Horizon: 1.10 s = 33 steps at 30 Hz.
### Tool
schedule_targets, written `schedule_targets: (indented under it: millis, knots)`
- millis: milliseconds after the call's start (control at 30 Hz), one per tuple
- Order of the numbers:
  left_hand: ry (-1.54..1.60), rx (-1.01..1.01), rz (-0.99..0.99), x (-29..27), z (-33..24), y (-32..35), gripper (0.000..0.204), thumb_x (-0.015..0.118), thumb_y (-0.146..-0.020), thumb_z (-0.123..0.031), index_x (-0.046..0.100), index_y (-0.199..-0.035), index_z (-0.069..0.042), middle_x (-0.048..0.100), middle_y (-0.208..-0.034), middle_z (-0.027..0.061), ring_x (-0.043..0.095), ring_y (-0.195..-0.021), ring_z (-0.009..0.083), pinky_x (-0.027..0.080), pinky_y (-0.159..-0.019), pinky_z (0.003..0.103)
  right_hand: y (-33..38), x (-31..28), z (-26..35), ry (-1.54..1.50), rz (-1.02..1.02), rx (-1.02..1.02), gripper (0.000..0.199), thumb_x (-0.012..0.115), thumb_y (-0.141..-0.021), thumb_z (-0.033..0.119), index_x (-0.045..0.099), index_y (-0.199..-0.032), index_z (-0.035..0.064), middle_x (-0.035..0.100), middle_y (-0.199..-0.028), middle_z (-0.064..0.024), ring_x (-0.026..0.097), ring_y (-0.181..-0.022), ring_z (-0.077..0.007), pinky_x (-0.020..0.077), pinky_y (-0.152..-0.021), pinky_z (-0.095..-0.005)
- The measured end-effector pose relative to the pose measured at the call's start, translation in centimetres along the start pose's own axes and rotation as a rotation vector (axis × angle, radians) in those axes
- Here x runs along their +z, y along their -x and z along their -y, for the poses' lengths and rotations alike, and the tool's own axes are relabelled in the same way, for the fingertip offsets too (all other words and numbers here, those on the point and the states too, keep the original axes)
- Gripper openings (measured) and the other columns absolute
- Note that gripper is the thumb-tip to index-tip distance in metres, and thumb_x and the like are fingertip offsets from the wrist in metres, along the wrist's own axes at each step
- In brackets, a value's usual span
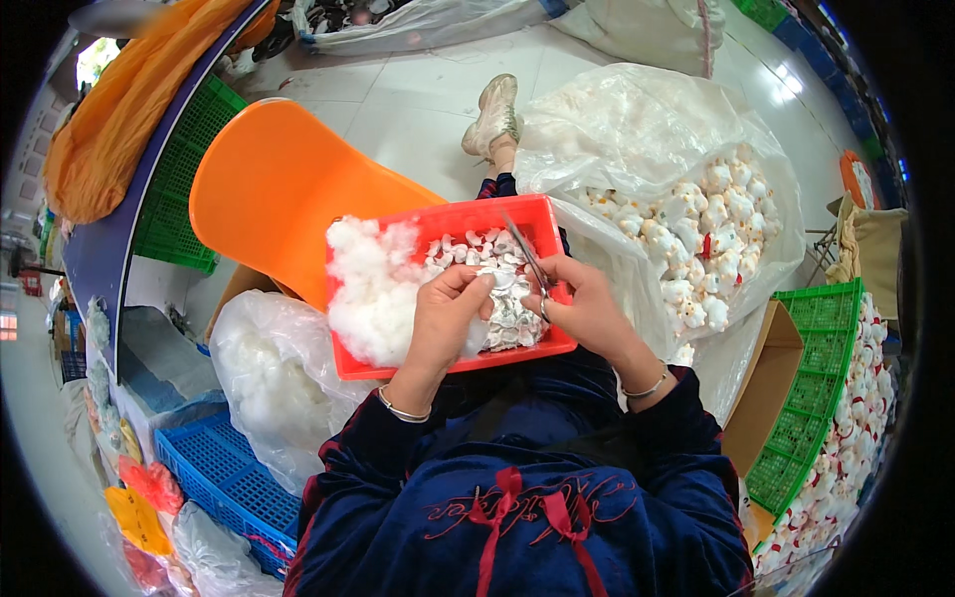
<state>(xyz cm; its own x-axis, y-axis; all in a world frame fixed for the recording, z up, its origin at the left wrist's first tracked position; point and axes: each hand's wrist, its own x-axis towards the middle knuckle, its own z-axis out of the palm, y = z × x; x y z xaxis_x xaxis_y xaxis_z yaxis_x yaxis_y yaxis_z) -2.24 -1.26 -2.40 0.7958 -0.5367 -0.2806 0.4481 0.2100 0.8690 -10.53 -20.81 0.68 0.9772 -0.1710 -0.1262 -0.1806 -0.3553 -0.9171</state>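
Note:
A red plastic tray [453, 369] rests across my lap. Fluffy white stuffing [370, 289] fills its left side, and small white-and-grey fabric pieces [514, 320] are heaped on the right. Above the tray my left hand [445, 313] pinches a small white fabric piece [486, 271] between thumb and forefinger. My right hand [589, 310] is closed around a slim metal tool with scissor-like handles [527, 254]; its narrow end points up and away. Whether it is scissors or forceps I cannot tell. Both hands are close together, with the right fingertips near the fabric piece.
An orange plastic chair [288, 189] stands at the left, beside a clear bag of stuffing [274, 368] and a blue crate [224, 478]. To the right lie a large clear bag [647, 109] of small white stuffed toys [696, 239], a cardboard box [768, 373] and a green crate [811, 388].

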Motion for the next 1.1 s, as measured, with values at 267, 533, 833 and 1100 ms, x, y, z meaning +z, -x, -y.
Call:
schedule_targets:
  millis: [267, 533, 833, 1100]
  knots:
    - [-0.021, 0.019, -0.075, -1.3, -0.8, -0.2, 0.013, 0.067, -0.098, -0.012, 0.068, -0.091, -0.001, 0.067, -0.073, 0.0030, 0.060, -0.063, 0.0074, 0.045, -0.063, 0.022, 2.0, -3.9, 0.6, 0.638, 0.138, -0.261, 0.036, 0.079, -0.078, 0.022, 0.071, -0.111, 0.0094, 0.068, -0.097, -0.0067, 0.059, -0.096, -0.0286, 0.0462, -0.085, -0.0414]
    - [-0.017, 0.062, -0.031, -1.3, -0.6, -0.3, 0.015, 0.064, -0.101, -0.011, 0.069, -0.094, 0.002, 0.073, -0.089, 0.0096, 0.071, -0.077, 0.0148, 0.055, -0.075, 0.026, 2.0, -3.5, 0.9, 0.713, 0.135, -0.260, 0.034, 0.077, -0.078, 0.022, 0.072, -0.110, 0.0104, 0.068, -0.097, -0.0066, 0.060, -0.098, -0.0285, 0.0461, -0.086, -0.0416]
    - [-0.083, 0.029, 0.012, -1.6, -0.2, 0.0, 0.017, 0.064, -0.101, -0.011, 0.072, -0.101, 0.004, 0.074, -0.094, 0.0110, 0.073, -0.080, 0.0164, 0.056, -0.079, 0.028, 2.0, -2.9, 1.9, 0.721, 0.095, -0.217, 0.049, 0.082, -0.075, 0.027, 0.067, -0.117, 0.0085, 0.066, -0.110, -0.0105, 0.057, -0.114, -0.0315, 0.0426, -0.097, -0.0440]
    - [-0.155, 0.093, -0.045, -2.0, -0.6, 0.2, 0.022, 0.065, -0.102, -0.015, 0.074, -0.104, 0.004, 0.073, -0.087, 0.0065, 0.065, -0.079, 0.0099, 0.050, -0.077, 0.024, 2.2, -4.9, 2.0, 0.629, 0.302, -0.048, 0.039, 0.079, -0.076, 0.023, 0.071, -0.112, 0.0094, 0.069, -0.100, -0.0078, 0.062, -0.103, -0.0287, 0.0444, -0.092, -0.0429]
